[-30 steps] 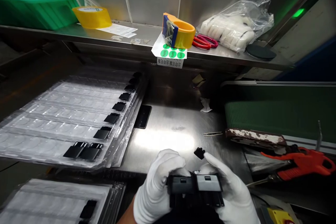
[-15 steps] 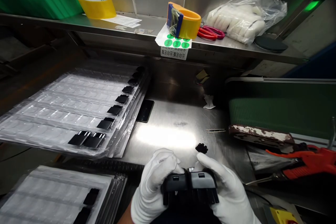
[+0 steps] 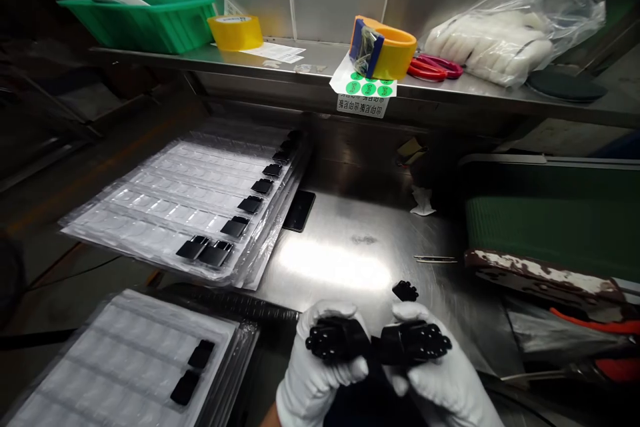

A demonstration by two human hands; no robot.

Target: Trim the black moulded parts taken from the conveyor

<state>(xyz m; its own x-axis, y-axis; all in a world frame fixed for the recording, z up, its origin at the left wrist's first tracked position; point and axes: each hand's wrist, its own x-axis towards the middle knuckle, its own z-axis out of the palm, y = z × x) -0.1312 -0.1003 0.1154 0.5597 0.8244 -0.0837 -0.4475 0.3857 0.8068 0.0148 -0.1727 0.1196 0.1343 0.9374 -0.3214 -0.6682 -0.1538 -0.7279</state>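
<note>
My left hand point(image 3: 320, 373), in a white glove, is closed around a black plastic part point(image 3: 337, 339) near the bottom centre. My right hand point(image 3: 443, 380), gloved too, grips a second black plastic part point(image 3: 415, 341) beside it. Both parts show a knobbly side with small round bumps, and their inner ends nearly meet. Just beyond my right fingers, a small black piece point(image 3: 405, 291) lies on the metal table point(image 3: 350, 233). To the left, a clear blister tray stack point(image 3: 165, 193) holds black parts along its right side and front corner.
A lower tray stack point(image 3: 125, 360) sits front left. Tweezers point(image 3: 435, 259) and a black phone-like slab point(image 3: 299, 211) lie on the table. The shelf point(image 3: 310, 67) holds a green basket point(image 3: 150, 23), tape, scissors and bagged gloves. A green conveyor point(image 3: 550, 207) runs at the right.
The two black parts have been turned, so their bumpy sides now show instead of the smooth faces. Both hands sit slightly further right, and the whole view has shifted.
</note>
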